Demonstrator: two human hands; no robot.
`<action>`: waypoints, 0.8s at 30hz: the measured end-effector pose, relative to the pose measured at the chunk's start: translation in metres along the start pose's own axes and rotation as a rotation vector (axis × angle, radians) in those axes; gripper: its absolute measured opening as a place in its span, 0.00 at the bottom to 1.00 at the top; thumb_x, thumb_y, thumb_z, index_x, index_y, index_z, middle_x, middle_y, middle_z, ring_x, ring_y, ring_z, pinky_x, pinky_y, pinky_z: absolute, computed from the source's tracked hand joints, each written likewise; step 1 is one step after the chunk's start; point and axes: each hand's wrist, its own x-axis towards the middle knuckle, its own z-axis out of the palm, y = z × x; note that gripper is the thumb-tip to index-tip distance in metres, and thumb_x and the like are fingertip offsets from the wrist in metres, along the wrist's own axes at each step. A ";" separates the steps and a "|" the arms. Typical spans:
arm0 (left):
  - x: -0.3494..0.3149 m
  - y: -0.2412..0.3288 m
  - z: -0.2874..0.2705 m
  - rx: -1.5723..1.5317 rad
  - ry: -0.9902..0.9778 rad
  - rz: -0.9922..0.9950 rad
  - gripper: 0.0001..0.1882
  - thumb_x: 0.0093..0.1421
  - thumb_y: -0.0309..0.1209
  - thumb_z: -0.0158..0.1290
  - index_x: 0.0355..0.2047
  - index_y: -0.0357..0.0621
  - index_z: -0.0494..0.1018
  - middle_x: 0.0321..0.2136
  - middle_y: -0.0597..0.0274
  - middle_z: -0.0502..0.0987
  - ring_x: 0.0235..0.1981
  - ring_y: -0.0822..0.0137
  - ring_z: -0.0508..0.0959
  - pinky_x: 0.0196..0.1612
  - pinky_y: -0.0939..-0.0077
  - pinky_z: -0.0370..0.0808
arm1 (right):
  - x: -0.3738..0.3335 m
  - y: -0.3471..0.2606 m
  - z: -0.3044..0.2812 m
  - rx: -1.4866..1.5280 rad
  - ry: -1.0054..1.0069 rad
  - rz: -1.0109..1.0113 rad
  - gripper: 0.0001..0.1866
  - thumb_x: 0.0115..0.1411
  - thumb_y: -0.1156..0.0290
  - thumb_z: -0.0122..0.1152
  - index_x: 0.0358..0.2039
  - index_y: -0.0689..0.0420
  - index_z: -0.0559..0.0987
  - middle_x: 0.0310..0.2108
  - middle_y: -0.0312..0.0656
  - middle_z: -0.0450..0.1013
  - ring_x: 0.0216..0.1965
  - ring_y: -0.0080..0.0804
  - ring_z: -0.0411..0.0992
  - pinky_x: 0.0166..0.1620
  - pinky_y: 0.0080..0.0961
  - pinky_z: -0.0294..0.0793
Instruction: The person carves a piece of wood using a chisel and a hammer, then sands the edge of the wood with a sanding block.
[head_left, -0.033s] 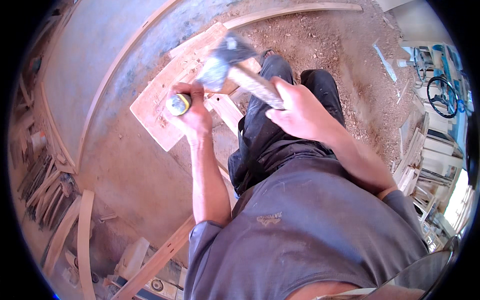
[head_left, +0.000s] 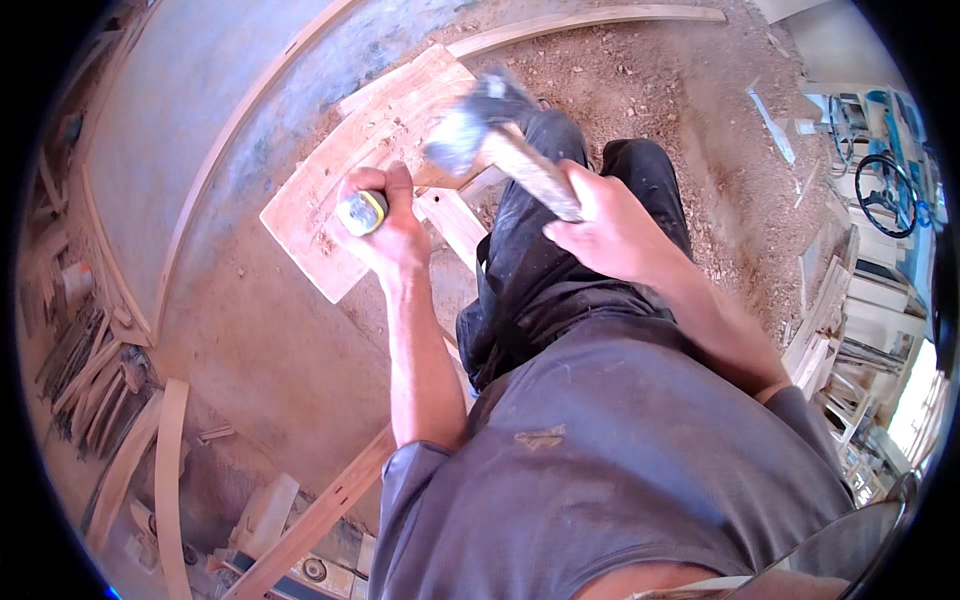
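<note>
My left hand (head_left: 385, 225) is wrapped round an upright chisel (head_left: 361, 212). Only its pale handle end with a yellow band shows; the blade is hidden beneath the fist. Under it lies a thick wooden board (head_left: 325, 255) strewn with chips. My right hand (head_left: 610, 225) grips the wooden handle of a hammer (head_left: 535, 175), whose dark, heavy head is smeared by motion. That head hangs over the board's right part, up and to the right of the chisel, apart from it.
A bench leg or brace (head_left: 452, 222) juts out beside my left knee. Long curved wood strips (head_left: 215, 165) lie on the dusty floor. Offcuts (head_left: 95, 395) are heaped at the left, and a beam (head_left: 320, 520) slants at the lower left. A black handwheel (head_left: 885, 195) stands far right.
The hammer and my right hand have shifted slightly right, away from the chisel. My left hand stays around the chisel in nearly the same place.
</note>
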 end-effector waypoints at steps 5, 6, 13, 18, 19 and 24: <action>-0.001 0.004 0.013 0.073 0.056 0.024 0.14 0.58 0.15 0.60 0.24 0.43 0.68 0.22 0.64 0.72 0.23 0.72 0.71 0.29 0.74 0.71 | -0.026 0.069 -0.003 0.399 0.009 0.581 0.17 0.55 0.80 0.66 0.44 0.61 0.72 0.27 0.35 0.71 0.20 0.21 0.69 0.22 0.22 0.70; -0.002 0.007 0.016 0.053 -0.007 0.046 0.13 0.57 0.14 0.60 0.23 0.42 0.69 0.22 0.65 0.72 0.23 0.72 0.71 0.29 0.75 0.70 | -0.028 0.079 -0.001 0.459 0.036 0.606 0.16 0.55 0.80 0.65 0.43 0.61 0.72 0.27 0.35 0.71 0.20 0.22 0.70 0.21 0.22 0.70; 0.019 0.037 0.006 -0.188 -0.147 0.229 0.10 0.54 0.11 0.55 0.26 0.40 0.72 0.21 0.62 0.75 0.21 0.72 0.73 0.25 0.76 0.70 | -0.012 0.109 -0.018 0.571 0.059 0.758 0.13 0.55 0.79 0.64 0.40 0.61 0.73 0.23 0.35 0.70 0.18 0.23 0.69 0.21 0.23 0.69; 0.060 0.091 0.000 -0.082 0.115 0.263 0.06 0.55 0.15 0.56 0.28 0.39 0.73 0.17 0.61 0.72 0.18 0.69 0.73 0.22 0.73 0.72 | 0.004 0.109 -0.026 0.715 0.048 0.658 0.13 0.56 0.75 0.68 0.35 0.56 0.70 0.23 0.34 0.69 0.17 0.21 0.68 0.20 0.22 0.66; 0.059 0.080 0.000 0.025 0.080 0.186 0.06 0.56 0.16 0.57 0.28 0.39 0.73 0.17 0.62 0.72 0.18 0.70 0.73 0.22 0.73 0.72 | 0.007 0.115 -0.027 0.682 0.066 0.686 0.13 0.56 0.76 0.68 0.34 0.56 0.70 0.24 0.34 0.69 0.17 0.21 0.68 0.19 0.22 0.66; -0.015 -0.027 -0.009 0.685 -0.118 -0.711 0.17 0.56 0.36 0.70 0.34 0.38 0.76 0.29 0.60 0.79 0.30 0.68 0.78 0.35 0.69 0.75 | 0.015 0.135 -0.021 0.799 0.105 0.687 0.14 0.55 0.79 0.67 0.35 0.57 0.69 0.24 0.34 0.67 0.17 0.21 0.67 0.19 0.21 0.65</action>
